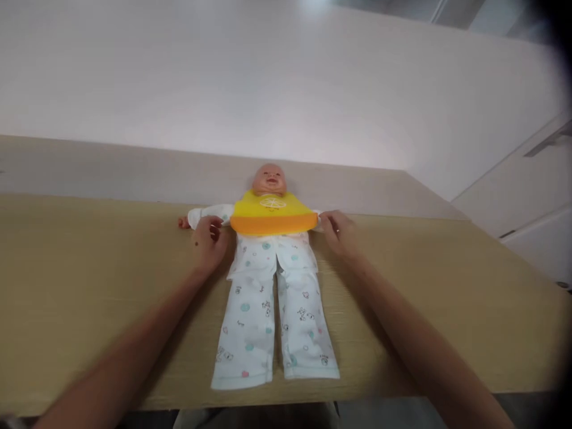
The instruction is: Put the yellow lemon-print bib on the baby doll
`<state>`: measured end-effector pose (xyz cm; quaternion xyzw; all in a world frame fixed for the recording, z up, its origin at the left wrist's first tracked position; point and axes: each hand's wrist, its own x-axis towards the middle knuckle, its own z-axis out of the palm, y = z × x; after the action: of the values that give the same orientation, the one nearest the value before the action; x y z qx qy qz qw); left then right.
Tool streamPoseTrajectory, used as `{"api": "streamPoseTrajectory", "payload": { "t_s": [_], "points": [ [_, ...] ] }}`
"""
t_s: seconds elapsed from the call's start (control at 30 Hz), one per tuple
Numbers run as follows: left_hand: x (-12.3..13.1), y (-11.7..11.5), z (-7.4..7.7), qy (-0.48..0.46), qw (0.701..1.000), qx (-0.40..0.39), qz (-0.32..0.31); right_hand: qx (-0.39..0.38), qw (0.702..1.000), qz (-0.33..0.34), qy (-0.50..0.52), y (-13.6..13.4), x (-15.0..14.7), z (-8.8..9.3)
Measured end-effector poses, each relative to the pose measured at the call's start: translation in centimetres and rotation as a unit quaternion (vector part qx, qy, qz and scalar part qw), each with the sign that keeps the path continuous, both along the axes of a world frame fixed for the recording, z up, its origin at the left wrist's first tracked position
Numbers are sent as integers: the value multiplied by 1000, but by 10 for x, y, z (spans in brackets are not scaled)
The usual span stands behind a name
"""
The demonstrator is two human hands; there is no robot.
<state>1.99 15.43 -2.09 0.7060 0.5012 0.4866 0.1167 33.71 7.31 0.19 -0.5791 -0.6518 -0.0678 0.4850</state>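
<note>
A baby doll point(270, 177) lies face up on the table, its head away from me. It wears a white printed top and white printed trousers point(250, 322). Over its chest lies a yellow bib point(286, 205) with an orange pocket along the lower edge and a white citrus-slice print. My left hand point(212, 241) rests by the doll's sleeve point(217, 211), left of the bib, fingers loosely curled with a gap to the thumb. At the bib's right edge, the fingertips of my right hand point(338, 232) are pinched together; they partly hide the other sleeve.
The wooden table point(111, 268) extends to both sides, its near edge just in front of me. A pale raised strip point(111, 170) runs along its back, before a white wall point(201, 77). White cabinet fronts with handles point(536, 185) stand at the right.
</note>
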Motion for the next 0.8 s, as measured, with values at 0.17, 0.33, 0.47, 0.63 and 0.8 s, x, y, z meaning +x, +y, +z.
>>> {"api": "streamPoseTrajectory", "payload": {
  "t_s": [0.17, 0.33, 0.47, 0.63, 0.8],
  "points": [
    [0, 3, -1, 40, 995, -79, -43, -38, 998, -35, 24, 0, 1, -9],
    [-5, -8, -1, 48, 991, -118, -46, -57, 998, -5, 38, -15, -7, -20],
    [-23, -54, 12, 91, 978, -174, -74, -99, 990, 70, 72, -42, -13, -26],
    [-56, -146, 17, 184, 970, -116, -112, -129, 984, 102, 64, -99, -21, -22],
    [-66, -208, -6, 291, 927, 176, -159, -117, 980, 148, -66, -166, -36, -23]
  ]
}}
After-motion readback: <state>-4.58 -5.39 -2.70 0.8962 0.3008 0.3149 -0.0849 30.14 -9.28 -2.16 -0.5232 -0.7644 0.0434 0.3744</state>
